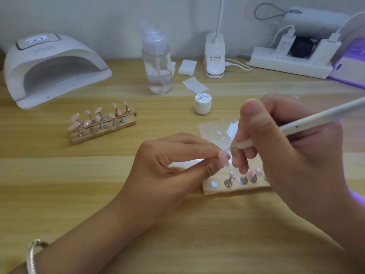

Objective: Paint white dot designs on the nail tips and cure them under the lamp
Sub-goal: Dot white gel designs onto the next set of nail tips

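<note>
1. The left hand (pixel 173 167) is pinching a pink nail tip (pixel 224 158) between thumb and forefinger. The other fingers are curling loosely under it.
2. That nail tip is sitting near the middle of the surface (pixel 98 194), lifted just above the left end of the near wooden stand (pixel 237 189), where one holder is standing bare.
3. The right hand (pixel 292 159) is gripping a white dotting pen (pixel 320 115) the way one holds a pencil, fingers closed round its lower end.
4. The nail tip is lying immediately left of the right hand's fingertips, so the right hand is the working one and the left is only steadying.
5. The pen's long axis is running from high on the far right down to the near left. Its fine point is aiming down and left at the far end of the nail tip, touching it or just off it; I cannot tell which.
6. The nail tip's long axis is running roughly far to near, leaning a little right, with its painted face turned up towards the pen.
7. I judge the dotting to be in progress. Curing would mean carrying work to the lamp (pixel 53 56), which is waiting well apart at the far left with its opening facing the near side.
</note>
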Available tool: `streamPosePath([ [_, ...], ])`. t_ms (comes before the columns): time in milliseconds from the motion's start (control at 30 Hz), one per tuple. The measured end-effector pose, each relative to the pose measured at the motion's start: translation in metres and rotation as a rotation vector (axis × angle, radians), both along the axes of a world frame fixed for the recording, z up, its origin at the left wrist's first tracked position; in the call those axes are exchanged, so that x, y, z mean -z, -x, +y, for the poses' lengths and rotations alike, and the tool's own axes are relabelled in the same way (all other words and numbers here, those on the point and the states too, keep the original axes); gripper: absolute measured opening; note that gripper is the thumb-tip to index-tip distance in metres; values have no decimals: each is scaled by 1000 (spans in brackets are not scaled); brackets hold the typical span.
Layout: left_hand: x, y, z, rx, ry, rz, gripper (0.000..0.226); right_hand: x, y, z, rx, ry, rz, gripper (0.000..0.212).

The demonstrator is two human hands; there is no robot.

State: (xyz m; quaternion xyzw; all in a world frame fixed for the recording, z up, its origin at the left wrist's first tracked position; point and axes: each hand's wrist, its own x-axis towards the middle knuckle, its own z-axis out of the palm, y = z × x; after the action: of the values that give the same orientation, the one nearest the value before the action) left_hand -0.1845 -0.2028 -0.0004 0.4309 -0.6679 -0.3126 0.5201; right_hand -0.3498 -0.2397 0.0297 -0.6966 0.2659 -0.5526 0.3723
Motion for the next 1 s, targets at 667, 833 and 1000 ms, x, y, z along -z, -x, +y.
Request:
streamPosePath([
  [667, 1, 0, -1, 18, 32, -6, 10, 3, -1, -2, -15, 50, 73, 36],
  [833, 1, 0, -1, 20, 38, -13, 10, 4, 0, -2, -19, 63, 81, 37],
  [1000, 0, 0, 0, 21, 55, -15, 10, 7, 0, -4, -32, 68, 84, 37],
])
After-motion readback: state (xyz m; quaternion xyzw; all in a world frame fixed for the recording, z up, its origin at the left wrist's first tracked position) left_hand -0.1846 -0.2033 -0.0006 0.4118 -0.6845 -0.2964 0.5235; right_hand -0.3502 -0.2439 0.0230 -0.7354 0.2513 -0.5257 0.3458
